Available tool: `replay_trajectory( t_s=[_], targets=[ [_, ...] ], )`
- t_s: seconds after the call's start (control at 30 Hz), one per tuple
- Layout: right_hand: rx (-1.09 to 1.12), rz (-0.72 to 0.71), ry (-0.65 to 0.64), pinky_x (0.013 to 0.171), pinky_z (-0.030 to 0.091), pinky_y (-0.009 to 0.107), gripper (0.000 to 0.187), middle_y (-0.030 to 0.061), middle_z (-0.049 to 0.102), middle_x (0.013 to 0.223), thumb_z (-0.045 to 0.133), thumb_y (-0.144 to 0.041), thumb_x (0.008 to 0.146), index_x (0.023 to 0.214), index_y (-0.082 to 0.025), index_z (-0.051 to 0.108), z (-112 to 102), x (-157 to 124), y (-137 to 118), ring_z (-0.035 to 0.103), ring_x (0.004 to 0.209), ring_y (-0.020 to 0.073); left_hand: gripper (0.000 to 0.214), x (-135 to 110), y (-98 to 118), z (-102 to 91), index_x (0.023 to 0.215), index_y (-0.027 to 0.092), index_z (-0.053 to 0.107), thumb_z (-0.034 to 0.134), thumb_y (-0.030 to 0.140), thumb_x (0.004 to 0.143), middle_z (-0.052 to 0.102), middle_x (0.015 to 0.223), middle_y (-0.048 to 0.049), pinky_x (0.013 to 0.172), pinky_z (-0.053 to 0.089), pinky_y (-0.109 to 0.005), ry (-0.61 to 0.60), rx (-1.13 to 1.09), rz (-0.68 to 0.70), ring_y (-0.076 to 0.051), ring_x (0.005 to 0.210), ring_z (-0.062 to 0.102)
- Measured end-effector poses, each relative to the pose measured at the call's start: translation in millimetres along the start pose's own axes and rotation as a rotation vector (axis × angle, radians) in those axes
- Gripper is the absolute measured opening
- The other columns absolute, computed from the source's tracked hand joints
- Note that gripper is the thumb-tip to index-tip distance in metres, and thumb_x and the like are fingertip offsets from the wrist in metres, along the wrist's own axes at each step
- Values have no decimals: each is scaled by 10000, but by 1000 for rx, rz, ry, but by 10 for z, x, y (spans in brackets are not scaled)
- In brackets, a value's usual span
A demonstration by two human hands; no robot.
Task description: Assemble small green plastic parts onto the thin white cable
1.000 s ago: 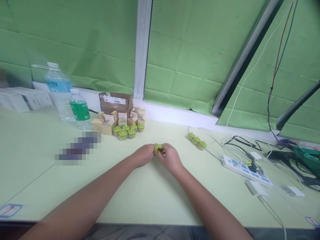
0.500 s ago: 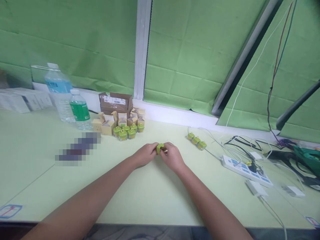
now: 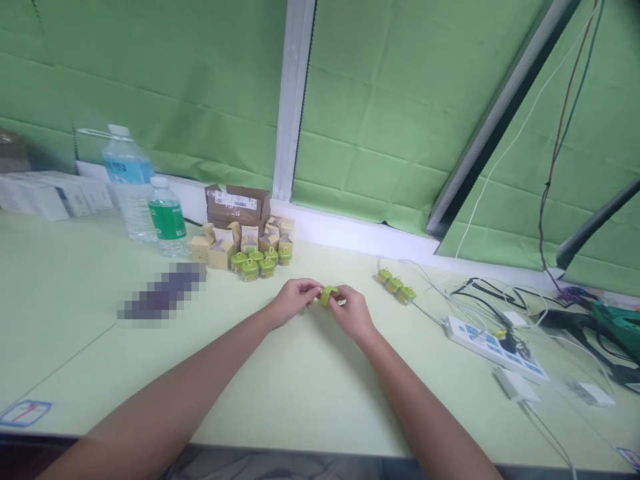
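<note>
My right hand (image 3: 353, 312) is closed around a small curved green piece (image 3: 327, 295), tilted up above the table, which matches the lids of the little containers in colour. Just left of it, my left hand (image 3: 295, 303) has its thumb and fingers pinched together at the piece's edge. Something small and pale shows at those fingertips, too small to name. Several small clear containers with green looped lids (image 3: 250, 269) stand beyond my left hand. A row of three more green-lidded containers (image 3: 394, 285) sits off to the right.
Opened small cardboard boxes (image 3: 221, 252) and a brown carton (image 3: 237, 205) stand at the back, beside a large water bottle (image 3: 127, 183) and a smaller green-labelled bottle (image 3: 167, 217). A power strip (image 3: 495, 348) with tangled cables lies right. A blurred-out object (image 3: 165, 293) lies left.
My left fingers have drawn slightly away to the left from the green piece, which has turned to show more of its curved face. The view has shifted slightly.
</note>
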State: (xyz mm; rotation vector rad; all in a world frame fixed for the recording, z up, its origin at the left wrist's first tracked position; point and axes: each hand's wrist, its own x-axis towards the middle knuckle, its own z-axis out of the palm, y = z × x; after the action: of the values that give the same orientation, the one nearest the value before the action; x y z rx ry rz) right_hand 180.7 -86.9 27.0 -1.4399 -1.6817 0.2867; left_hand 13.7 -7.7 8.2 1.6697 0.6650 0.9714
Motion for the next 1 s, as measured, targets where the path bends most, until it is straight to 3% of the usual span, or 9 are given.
replay_trajectory(
  t_s=[0.17,0.57,1.0],
  targets=[
    [24,51,-4,647,496,258,147,40,700,824,579,-277,844,797,-187,685,19,0,32,666,740,170,357,-15,28,-2,913,133,735,691,463,783,683,735,-43,627,519,-285,0,14,-12,-134,614,583],
    [117,51,-13,609,505,233,139,34,688,833,577,-274,829,773,-188,671,70,-18,58,658,747,158,281,-27,12,39,858,131,727,700,400,780,682,741,-32,626,508,-269,-10,-21,-23,-114,597,585],
    [235,37,102,708,558,274,137,50,695,836,604,-267,825,752,-178,679,81,-12,-26,666,772,170,352,-33,27,85,866,122,725,786,439,724,706,826,-55,696,522,-293,3,-232,-60,-130,667,615]
  ],
)
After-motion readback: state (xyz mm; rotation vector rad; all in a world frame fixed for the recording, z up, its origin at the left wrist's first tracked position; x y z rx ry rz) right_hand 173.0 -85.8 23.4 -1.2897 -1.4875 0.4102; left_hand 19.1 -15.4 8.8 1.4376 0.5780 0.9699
